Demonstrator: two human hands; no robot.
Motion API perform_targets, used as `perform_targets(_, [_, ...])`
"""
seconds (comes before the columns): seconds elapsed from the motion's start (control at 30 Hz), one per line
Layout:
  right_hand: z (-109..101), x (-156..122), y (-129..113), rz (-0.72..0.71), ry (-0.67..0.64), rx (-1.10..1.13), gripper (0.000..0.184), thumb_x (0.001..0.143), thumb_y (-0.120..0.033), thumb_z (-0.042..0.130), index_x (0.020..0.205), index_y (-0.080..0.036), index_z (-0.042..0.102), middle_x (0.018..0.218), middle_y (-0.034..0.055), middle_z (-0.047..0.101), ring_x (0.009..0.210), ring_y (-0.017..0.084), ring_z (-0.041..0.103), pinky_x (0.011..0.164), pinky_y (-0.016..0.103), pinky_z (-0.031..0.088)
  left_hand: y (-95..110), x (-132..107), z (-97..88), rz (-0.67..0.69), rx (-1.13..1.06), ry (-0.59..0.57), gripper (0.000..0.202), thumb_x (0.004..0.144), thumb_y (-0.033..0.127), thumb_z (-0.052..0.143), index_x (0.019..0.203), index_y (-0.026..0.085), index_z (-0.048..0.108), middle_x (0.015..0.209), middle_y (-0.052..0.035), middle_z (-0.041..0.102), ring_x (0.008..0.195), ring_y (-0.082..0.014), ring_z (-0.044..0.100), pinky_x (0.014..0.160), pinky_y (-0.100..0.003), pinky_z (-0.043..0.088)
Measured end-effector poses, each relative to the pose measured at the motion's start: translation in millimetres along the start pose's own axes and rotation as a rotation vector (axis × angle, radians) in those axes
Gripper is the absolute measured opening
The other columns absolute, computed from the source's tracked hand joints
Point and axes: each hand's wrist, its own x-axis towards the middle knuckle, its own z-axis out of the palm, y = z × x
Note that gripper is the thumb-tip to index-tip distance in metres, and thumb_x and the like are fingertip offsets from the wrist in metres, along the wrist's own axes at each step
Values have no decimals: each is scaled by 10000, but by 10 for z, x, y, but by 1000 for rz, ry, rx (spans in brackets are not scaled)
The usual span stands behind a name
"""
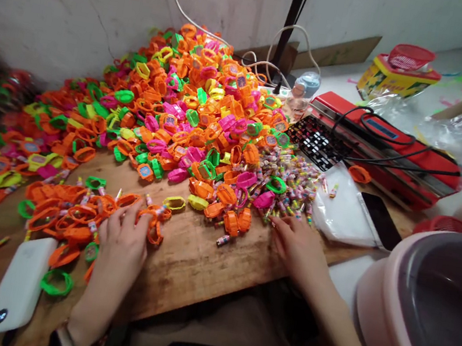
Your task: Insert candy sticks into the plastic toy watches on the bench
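- Wooden table [207, 263], with a bare strip of worn boards between the two hands
- Heap of plastic toy watches [191, 95], orange, green, pink and yellow, banked toward the wall; most look bare, so much seems left to pair
- Pink basin [382, 275] at the right, beside the right forearm
- Red sealing machine [437, 160] (a heat sealer, by its look), black cable lying across it
- Cluster of mostly orange toy watches [74, 212] at the left, several with small tubes at their bands; these seem the finished share, a modest one next to the heap
- Pile of small patterned tubes [290, 174] against the heap's right edge, plenty of them loose
- Left hand [125, 238], fingers spread over the cluster's near right edge; whether they clamp a watch I cannot tell
- Right hand [301, 247], fingertips at the near edge of the tube pile; whether they are pinched on a tube is hidden
- White power bank [20, 279] just beside the cluster, near the table's front edge
- Single tube [223, 241] on the boards, between the hands
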Motion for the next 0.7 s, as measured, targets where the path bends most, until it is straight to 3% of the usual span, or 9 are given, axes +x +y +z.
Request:
perform_targets(0.13, [244,45,53,-71,-55,-25,402,821,-23,399,1101,-143,661,1060,149,620,957,252,574,826,374,491,452,269,211,-37,-164,50,315,867,140,494,1167,115,588,1204,-188,597,1091,-345,512,902,-522,432])
perform_targets(0.27, [341,66,1,-63,-28,-11,354,851,-34,384,1057,-154,645,1094,152,610,997,248,564,831,377,509,896,543,508,-137,-438,-50,184,890,295,557,937,140,645,1004,-138,620,959,-285,553,845,-475,468])
perform_targets(0.37, [341,53,75,-114,-12,12,373,854,-17,356,1090,-139,619,1135,149,609,1040,229,570,876,365,508,962,609,593,-260,-818,-22,93,833,245,631,787,164,639,1058,-109,594,1049,-268,523,948,-487,419])
perform_targets(0.47, [331,29,192,-160,60,36,374,880,-41,336,1111,-136,615,1159,155,617,1062,238,586,918,401,495,934,591,575,-494,-1342,-26,158,727,264,731,723,167,607,1091,-85,594,1060,-239,540,974,-433,419])
perform_targets(0.6, [248,10,186,-70,230,186,333,914,-132,378,1145,-185,611,1131,139,640,1048,250,608,926,441,488,952,552,448,-671,-1645,-110,374,689,338,750,970,187,555,968,-53,643,895,-187,641,812,-357,525])
perform_targets(0.7, [102,7,-11,97,400,523,290,923,-262,469,1189,-217,573,1008,98,649,906,222,639,850,416,527,1004,543,282,-791,-1981,-306,515,671,271,760,1125,204,526,896,-20,670,813,-155,672,827,-346,544])
